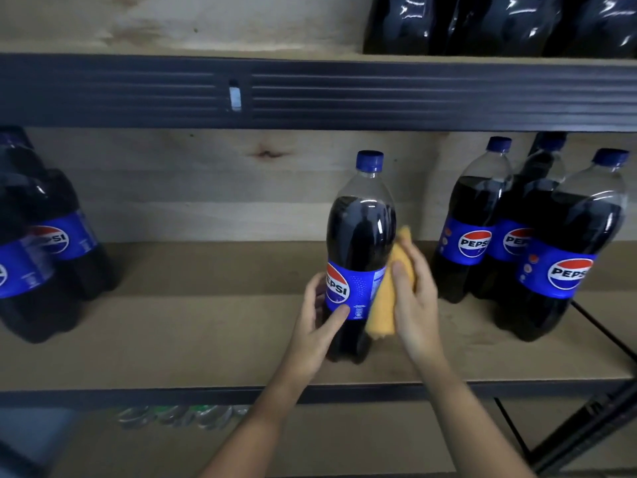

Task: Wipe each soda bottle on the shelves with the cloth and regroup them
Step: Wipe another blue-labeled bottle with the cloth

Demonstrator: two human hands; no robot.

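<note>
A: Soda bottle stands upright, alone, mid-shelf, between a group of bottles on the left and three more on the right.

B: And the hands?

A: Left hand curls round the blue label, thumb across the front, steadying it. Right hand clasps a folded yellow cloth, pressing it against the bottle's right side.

B: How should the wipe go?

A: Likely best to keep the left grip firm so the tall bottle cannot tip, turn it slowly, and draw the cloth from shoulder to base. Then it probably joins one group, label forward.
</note>
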